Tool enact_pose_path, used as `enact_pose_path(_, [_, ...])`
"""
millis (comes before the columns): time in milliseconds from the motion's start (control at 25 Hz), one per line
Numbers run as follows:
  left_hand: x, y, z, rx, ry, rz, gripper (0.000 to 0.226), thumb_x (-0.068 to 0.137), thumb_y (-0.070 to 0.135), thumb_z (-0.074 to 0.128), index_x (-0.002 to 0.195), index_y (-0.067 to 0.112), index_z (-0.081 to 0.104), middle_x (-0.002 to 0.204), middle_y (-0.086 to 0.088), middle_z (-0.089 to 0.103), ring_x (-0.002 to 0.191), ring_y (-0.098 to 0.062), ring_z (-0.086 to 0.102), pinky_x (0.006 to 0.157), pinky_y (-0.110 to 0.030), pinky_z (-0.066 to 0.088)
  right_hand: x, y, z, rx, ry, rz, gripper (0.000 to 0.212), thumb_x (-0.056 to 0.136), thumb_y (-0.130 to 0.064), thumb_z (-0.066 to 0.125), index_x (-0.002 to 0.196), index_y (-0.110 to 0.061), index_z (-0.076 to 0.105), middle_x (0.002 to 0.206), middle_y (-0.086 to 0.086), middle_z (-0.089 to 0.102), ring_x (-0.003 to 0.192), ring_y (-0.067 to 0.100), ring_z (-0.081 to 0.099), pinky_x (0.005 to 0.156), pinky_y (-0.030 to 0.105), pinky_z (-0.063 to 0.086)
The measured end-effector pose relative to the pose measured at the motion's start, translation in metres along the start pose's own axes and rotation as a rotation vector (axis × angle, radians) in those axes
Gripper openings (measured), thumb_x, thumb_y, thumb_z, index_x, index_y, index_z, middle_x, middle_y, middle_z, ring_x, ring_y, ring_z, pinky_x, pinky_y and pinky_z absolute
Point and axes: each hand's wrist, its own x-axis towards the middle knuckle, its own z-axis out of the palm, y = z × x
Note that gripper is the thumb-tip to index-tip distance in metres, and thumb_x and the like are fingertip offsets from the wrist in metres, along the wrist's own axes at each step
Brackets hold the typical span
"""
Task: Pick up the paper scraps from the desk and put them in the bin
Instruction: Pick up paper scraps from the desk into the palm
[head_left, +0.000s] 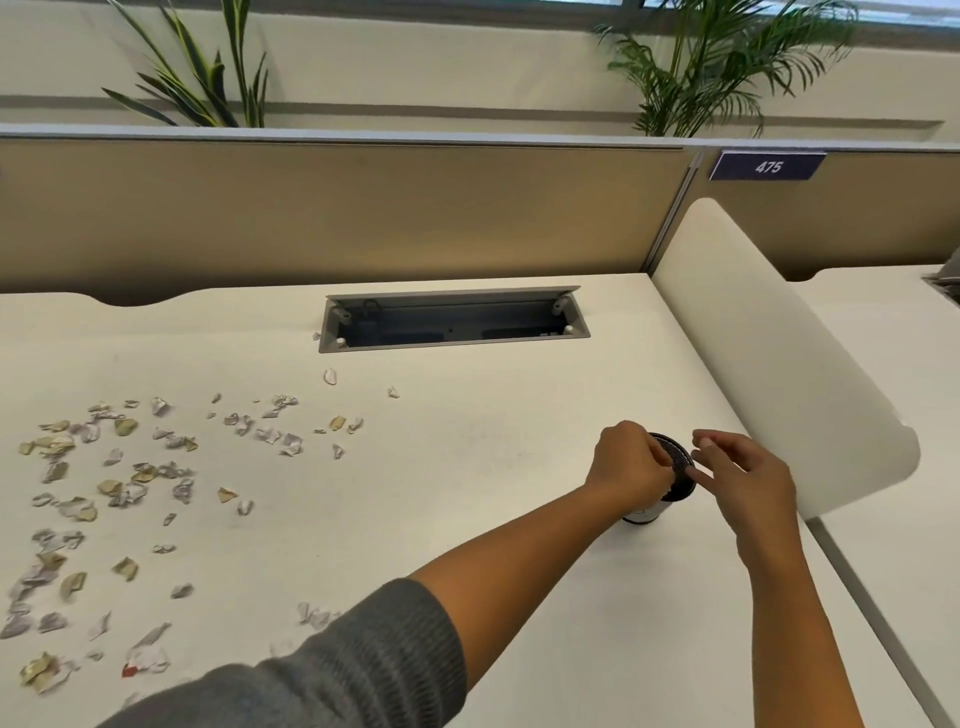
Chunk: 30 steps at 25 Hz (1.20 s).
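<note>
One white desk (467, 519) fills most of the view, backed by a tan partition (363, 218) with a number plate (768, 166) reading 475, and one rounded white divider panel (769, 353) rising to the right of the bin. Behind the partition stand two leafy plants (208, 78). One open grey cable tray (452, 319) is sunk into the desk beyond the bin. One small black mesh bin (675, 480) stands on the desk near the divider. Two hands meet over it: the left hand (631, 462) has its fingers curled over the bin's mouth, seemingly pinching something small, though motion blur hides what; the right hand (743, 475) hovers just beside the rim with fingers loosely spread, gripping nothing. The paper scraps (119, 493), several dozen white and tan bits too many to count surely, lie scattered well left of the bin.
</note>
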Motion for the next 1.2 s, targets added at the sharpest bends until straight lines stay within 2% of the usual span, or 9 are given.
enact_pose_path(160, [-0.001, -0.013, 0.008, 0.031, 0.012, 0.052, 0.024, 0.083, 0.005, 0.063, 0.104, 0.008, 0.075, 0.109, -0.011, 0.072, 0.1, -0.024, 0.067, 0.081, -0.027, 0.052, 0.001, 0.003, -0.001, 0.051, -0.01, -0.005, 0.014, 0.092, -0.016, 0.063, 0.091, -0.024, 0.074, 0.099, -0.01, 0.074, 0.094, 0.01, 0.072, 0.088, 0.038, 0.059])
enact_pose_path(320, [-0.007, -0.015, 0.001, -0.021, 0.023, 0.152, 0.028, 0.081, 0.003, 0.058, 0.101, 0.012, 0.076, 0.106, -0.007, 0.074, 0.098, -0.019, 0.066, 0.075, -0.017, 0.045, 0.001, 0.003, 0.002, 0.046, -0.022, -0.015, 0.019, 0.091, -0.014, 0.062, 0.091, -0.028, 0.075, 0.099, -0.01, 0.074, 0.088, 0.004, 0.072, 0.085, 0.032, 0.058])
enact_pose_path(480, [-0.009, -0.021, -0.02, -0.128, 0.127, 0.2, 0.031, 0.077, 0.003, 0.05, 0.085, 0.014, 0.077, 0.089, -0.001, 0.076, 0.08, -0.008, 0.069, 0.073, -0.018, 0.056, -0.002, 0.001, 0.016, 0.016, -0.036, -0.053, 0.019, 0.092, -0.012, 0.061, 0.096, -0.025, 0.074, 0.099, -0.011, 0.074, 0.082, -0.002, 0.072, 0.086, 0.032, 0.057])
enact_pose_path(640, [-0.021, -0.058, -0.055, -0.14, 0.264, 0.163, 0.034, 0.077, 0.004, 0.046, 0.078, 0.023, 0.074, 0.088, 0.007, 0.072, 0.058, -0.003, 0.061, 0.054, -0.019, 0.052, -0.01, -0.008, 0.043, 0.069, -0.07, -0.149, 0.02, 0.094, -0.012, 0.059, 0.094, -0.026, 0.073, 0.097, -0.01, 0.075, 0.086, 0.006, 0.073, 0.083, 0.024, 0.059])
enact_pose_path(800, [-0.049, -0.127, -0.101, -0.034, 0.399, 0.124, 0.03, 0.08, 0.002, 0.049, 0.08, 0.021, 0.072, 0.09, 0.011, 0.068, 0.087, -0.003, 0.063, 0.082, -0.027, 0.053, -0.023, -0.012, 0.08, 0.095, -0.235, -0.211, 0.02, 0.097, -0.008, 0.057, 0.096, -0.019, 0.073, 0.096, -0.005, 0.075, 0.089, 0.012, 0.073, 0.078, 0.02, 0.059])
enact_pose_path(1000, [-0.089, -0.2, -0.183, 0.208, 0.703, -0.043, 0.022, 0.084, 0.007, 0.055, 0.093, 0.024, 0.066, 0.11, 0.015, 0.061, 0.106, -0.01, 0.061, 0.082, -0.024, 0.049, -0.045, -0.008, 0.137, 0.019, -0.418, -0.189, 0.023, 0.097, -0.007, 0.057, 0.094, -0.024, 0.073, 0.095, -0.005, 0.075, 0.088, 0.013, 0.072, 0.078, 0.024, 0.057])
enact_pose_path(1080, [-0.105, -0.227, -0.212, 0.333, 0.812, -0.17, 0.032, 0.087, 0.012, 0.056, 0.117, 0.02, 0.062, 0.139, 0.002, 0.05, 0.132, -0.02, 0.045, 0.103, -0.033, 0.043, -0.057, -0.004, 0.159, -0.025, -0.489, -0.18, 0.023, 0.096, -0.008, 0.058, 0.093, -0.025, 0.073, 0.094, -0.007, 0.074, 0.086, 0.012, 0.072, 0.079, 0.026, 0.057])
enact_pose_path(1120, [-0.112, -0.239, -0.224, 0.411, 0.804, -0.261, 0.044, 0.088, 0.014, 0.056, 0.132, 0.016, 0.053, 0.151, -0.007, 0.038, 0.143, -0.027, 0.03, 0.116, -0.038, 0.03, -0.064, -0.002, 0.171, -0.046, -0.528, -0.174, 0.023, 0.095, -0.009, 0.058, 0.093, -0.026, 0.073, 0.093, -0.008, 0.074, 0.086, 0.012, 0.072, 0.078, 0.026, 0.057])
enact_pose_path(1200, [-0.124, -0.259, -0.246, 0.523, 0.714, -0.435, 0.064, 0.091, 0.016, 0.052, 0.15, 0.013, 0.029, 0.16, -0.019, 0.015, 0.15, -0.037, 0.003, 0.122, -0.044, 0.005, -0.076, 0.001, 0.196, -0.101, -0.61, -0.173, 0.023, 0.094, -0.008, 0.059, 0.093, -0.027, 0.073, 0.093, -0.011, 0.074, 0.086, 0.01, 0.071, 0.08, 0.026, 0.057])
